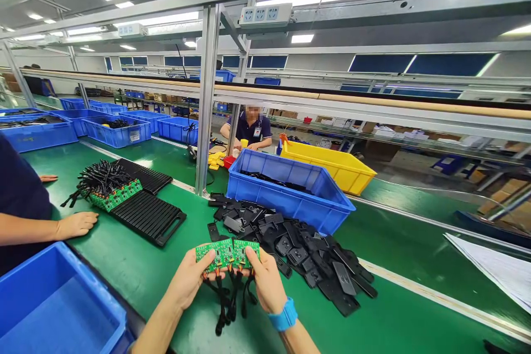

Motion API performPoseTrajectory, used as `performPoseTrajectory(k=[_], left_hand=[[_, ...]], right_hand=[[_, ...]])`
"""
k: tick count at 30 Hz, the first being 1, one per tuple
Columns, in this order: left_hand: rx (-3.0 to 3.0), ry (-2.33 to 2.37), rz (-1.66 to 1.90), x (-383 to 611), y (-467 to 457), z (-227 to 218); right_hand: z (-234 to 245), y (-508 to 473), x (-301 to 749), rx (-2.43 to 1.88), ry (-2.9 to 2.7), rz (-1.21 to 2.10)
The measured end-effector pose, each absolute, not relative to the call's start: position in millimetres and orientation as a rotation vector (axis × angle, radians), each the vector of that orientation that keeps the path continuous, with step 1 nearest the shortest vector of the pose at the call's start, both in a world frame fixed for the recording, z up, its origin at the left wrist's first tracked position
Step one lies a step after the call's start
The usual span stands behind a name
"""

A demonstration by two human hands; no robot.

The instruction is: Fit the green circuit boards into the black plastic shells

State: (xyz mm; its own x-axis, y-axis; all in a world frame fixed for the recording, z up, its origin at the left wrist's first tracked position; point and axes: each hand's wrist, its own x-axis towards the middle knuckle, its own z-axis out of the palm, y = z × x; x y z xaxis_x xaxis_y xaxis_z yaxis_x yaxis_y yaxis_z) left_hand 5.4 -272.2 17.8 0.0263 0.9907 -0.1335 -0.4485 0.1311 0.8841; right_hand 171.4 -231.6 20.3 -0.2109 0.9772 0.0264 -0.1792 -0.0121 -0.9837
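My left hand (188,282) and my right hand (265,282) are both closed on a panel of green circuit boards (227,253), one at each end, just above the green table (124,265). Black wires (228,301) with red ends hang from the panel between my palms. A blue band (283,316) sits on my right wrist. Beyond the panel lies a pile of black plastic parts (298,246).
A blue bin (290,191) and a yellow bin (332,166) stand behind the pile. Black slotted trays (147,215) carry more green boards (116,196) and wires. A co-worker's hand (77,225) rests at left by a blue bin (53,304). Another person (249,130) sits opposite. White sheets (498,268) lie right.
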Motion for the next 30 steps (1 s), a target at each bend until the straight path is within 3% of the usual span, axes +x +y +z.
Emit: performPoseTrajectory(k=[11,21,30], left_hand=[[0.720,0.910,1.292,11,-273,15],[0.883,1.050,1.274,-3,-264,34],[1.209,1.284,1.408,9,-248,22]], right_hand=[[22,-225,176,-0.970,-0.956,1.450],[34,-242,160,-0.846,-0.969,1.816],[17,-232,142,-0.988,-1.187,1.331]])
